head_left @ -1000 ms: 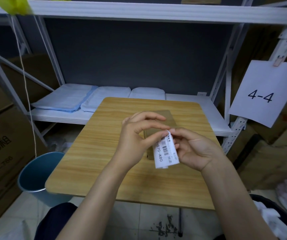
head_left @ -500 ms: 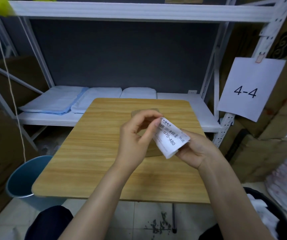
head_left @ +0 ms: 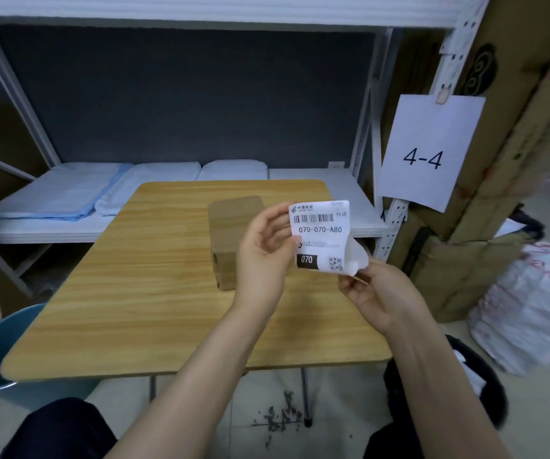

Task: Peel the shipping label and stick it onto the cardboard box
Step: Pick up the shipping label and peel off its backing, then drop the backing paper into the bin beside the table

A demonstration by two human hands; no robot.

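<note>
Two hands are sharing the work above the worktop (head_left: 134, 293). The left hand (head_left: 265, 250) is pinching the left edge of the shipping label (head_left: 320, 235) between thumb and fingers (head_left: 272, 220), holding it upright with the barcode and printed text facing the camera. The right hand (head_left: 378, 293) is gripping the backing sheet (head_left: 357, 260), which is curling away from the label's lower right corner just above that hand's fingertips.

Judging by that curl, the peel is under way but not finished: the backing appears to be free only at the lower right, and how much of the label is clinging to it behind cannot be told from this angle.

The cardboard box (head_left: 230, 226) is sitting closed on the worktop just behind and to the left of the left hand, its top face bare and partly hidden by the hand. Neither hand is touching it.

What is remaining, as far as can be judged: stripping the backing off completely, carrying the label over the box, and pressing it flat onto the top.
</note>
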